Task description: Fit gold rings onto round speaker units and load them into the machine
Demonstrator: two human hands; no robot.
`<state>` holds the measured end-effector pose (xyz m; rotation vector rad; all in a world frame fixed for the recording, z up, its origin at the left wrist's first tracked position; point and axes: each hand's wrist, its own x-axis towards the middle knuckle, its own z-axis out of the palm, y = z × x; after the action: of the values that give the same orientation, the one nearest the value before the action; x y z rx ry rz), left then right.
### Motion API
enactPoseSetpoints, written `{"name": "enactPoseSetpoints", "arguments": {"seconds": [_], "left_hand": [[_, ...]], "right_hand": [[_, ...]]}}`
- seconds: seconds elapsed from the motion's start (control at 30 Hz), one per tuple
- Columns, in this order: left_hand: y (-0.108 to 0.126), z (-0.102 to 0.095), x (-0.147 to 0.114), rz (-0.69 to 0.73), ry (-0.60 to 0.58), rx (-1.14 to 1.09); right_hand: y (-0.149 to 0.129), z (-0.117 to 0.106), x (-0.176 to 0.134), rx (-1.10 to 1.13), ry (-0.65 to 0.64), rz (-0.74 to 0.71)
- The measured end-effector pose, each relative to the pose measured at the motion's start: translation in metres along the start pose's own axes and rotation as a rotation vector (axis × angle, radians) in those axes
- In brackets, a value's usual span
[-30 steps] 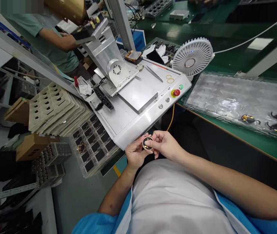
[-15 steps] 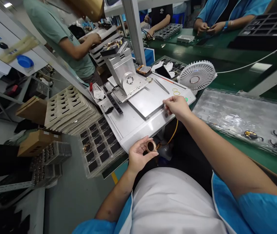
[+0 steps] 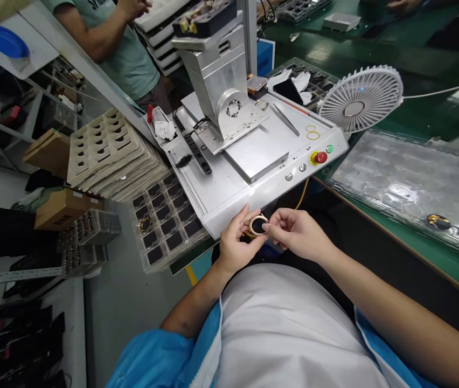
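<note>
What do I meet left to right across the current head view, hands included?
Blue round disc → brown cardboard box → clear plastic tray of black squares → left hand → round gold-rimmed black part → right hand → white round fan → black-and-gold part

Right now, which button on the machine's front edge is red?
The red button, larger than the others, with a yellow collar, between the green button and the two silver buttons.
</note>
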<state>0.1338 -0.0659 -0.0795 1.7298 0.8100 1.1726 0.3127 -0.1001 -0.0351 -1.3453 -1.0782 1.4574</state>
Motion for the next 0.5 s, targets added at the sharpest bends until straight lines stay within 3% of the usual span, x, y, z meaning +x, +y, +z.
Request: {"name": "enactPoseSetpoints", "arguments": {"seconds": [0.5], "left_hand": [[0.0015,0.0009,-0.0029,0.040,0.014,0.076]], "right_hand": [[0.0057,0.0010,0.0071,-0.110,0.095,-0.042]]}}
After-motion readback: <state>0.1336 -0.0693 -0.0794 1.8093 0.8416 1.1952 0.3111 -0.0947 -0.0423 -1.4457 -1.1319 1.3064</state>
